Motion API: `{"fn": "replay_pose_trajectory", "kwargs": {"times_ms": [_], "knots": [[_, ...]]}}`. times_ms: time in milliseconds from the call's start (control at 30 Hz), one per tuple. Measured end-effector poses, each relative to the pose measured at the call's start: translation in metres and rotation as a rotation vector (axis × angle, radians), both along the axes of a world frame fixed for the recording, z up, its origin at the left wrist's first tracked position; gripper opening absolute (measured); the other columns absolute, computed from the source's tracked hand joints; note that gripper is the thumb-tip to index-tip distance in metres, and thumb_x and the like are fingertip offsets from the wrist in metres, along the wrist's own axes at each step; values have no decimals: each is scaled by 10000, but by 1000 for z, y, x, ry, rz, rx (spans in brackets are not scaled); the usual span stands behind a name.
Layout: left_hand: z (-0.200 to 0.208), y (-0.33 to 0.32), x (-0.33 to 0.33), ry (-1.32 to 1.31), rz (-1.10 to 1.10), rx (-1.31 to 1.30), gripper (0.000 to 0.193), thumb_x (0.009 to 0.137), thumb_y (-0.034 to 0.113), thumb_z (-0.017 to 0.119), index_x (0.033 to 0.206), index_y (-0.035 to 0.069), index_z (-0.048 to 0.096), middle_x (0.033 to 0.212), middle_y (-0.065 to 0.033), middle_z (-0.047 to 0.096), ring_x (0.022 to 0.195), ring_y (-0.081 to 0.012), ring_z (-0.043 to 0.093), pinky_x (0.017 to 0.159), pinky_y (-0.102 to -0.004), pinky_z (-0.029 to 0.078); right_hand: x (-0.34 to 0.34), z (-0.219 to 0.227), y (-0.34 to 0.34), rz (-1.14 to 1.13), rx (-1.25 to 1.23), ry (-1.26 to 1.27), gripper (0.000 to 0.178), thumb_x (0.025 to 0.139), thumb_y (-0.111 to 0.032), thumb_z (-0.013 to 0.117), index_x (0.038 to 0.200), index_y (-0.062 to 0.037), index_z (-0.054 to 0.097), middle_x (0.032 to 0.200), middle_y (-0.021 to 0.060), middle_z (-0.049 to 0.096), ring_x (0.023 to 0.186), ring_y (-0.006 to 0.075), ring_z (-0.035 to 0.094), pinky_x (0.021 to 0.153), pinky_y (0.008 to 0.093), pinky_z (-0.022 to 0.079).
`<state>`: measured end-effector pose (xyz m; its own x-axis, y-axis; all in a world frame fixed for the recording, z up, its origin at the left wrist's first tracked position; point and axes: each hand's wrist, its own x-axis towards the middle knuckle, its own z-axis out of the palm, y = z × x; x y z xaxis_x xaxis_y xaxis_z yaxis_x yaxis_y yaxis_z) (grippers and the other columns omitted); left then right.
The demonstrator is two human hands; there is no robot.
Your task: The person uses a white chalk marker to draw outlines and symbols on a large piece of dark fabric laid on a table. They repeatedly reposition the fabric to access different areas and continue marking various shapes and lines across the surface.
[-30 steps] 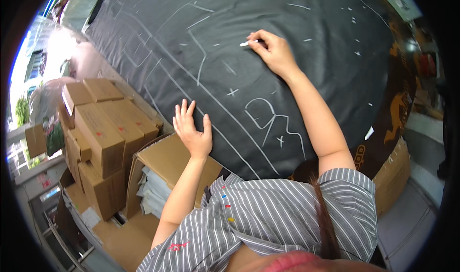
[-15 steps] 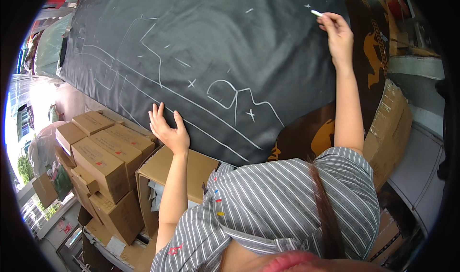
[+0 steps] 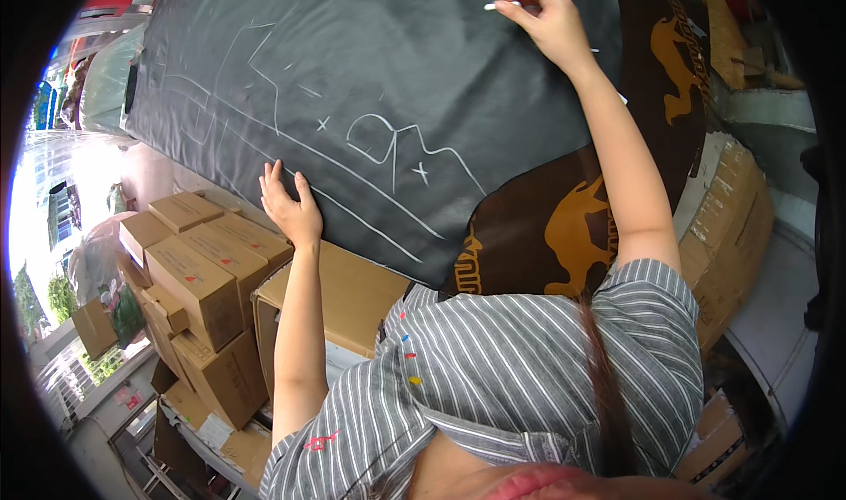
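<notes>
A large dark leather-like sheet (image 3: 493, 95) is spread out in front of me, marked with white outlines, crosses and short dashes. My right hand (image 3: 551, 26) reaches to its far right part, pinching a short white marking stick (image 3: 500, 7), perhaps chalk. The stick's tip points left, at or just above the surface; I cannot tell if it touches. My left hand (image 3: 293, 207) rests flat near the sheet's near left edge, fingers spread, beside two long drawn lines. A looped outline (image 3: 372, 139) lies between the hands.
Brown cloth with orange animal figures (image 3: 577, 236) lies along the sheet's right side. Stacked cardboard boxes (image 3: 198, 275) stand at the left, and another box (image 3: 361, 293) sits against the near edge. A cardboard piece (image 3: 727, 227) leans at the right.
My right hand has moved left with the white stick. The view has shifted, so the drawn outlines sit further left, and more of the brown cloth shows. My left hand stays on the sheet.
</notes>
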<state>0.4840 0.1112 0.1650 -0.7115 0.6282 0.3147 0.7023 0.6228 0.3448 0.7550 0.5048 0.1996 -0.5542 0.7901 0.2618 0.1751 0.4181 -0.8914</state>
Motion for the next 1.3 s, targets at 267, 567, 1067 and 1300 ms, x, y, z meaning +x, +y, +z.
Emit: {"fn": "replay_pose_trajectory", "kwargs": {"times_ms": [267,567,1067,1300], "knots": [[-4,-4,6,1,36,-62,497,1034,352,501,1475,126,472,1569,-143,410,1485,-357,303,1199,-541,188,-41,-19,-4,6,61,-112,181,813,-248,747,839,-76,699,791,64,705,754,224,675,739,351,533],[4,-5,16,-53,128,83,570,1046,371,485,1480,7,422,1551,-204,402,1467,-379,310,1181,-471,262,-22,-12,12,-14,-18,120,137,876,-126,767,853,-18,686,782,17,695,703,93,628,669,260,507],[44,-54,227,-40,-482,-99,516,927,296,674,1408,138,570,1594,-129,376,1507,-351,266,1187,-556,173,93,8,-150,151,-200,-88,218,870,-190,779,1034,-50,745,911,31,735,822,126,676,764,268,520],[33,-34,279,-122,-586,-167,739,903,536,629,1526,193,432,1617,-87,346,1518,-324,242,1196,-585,111,106,-11,-170,-36,-135,127,180,908,-147,748,1050,-39,719,887,12,709,761,76,625,711,230,500]]}}
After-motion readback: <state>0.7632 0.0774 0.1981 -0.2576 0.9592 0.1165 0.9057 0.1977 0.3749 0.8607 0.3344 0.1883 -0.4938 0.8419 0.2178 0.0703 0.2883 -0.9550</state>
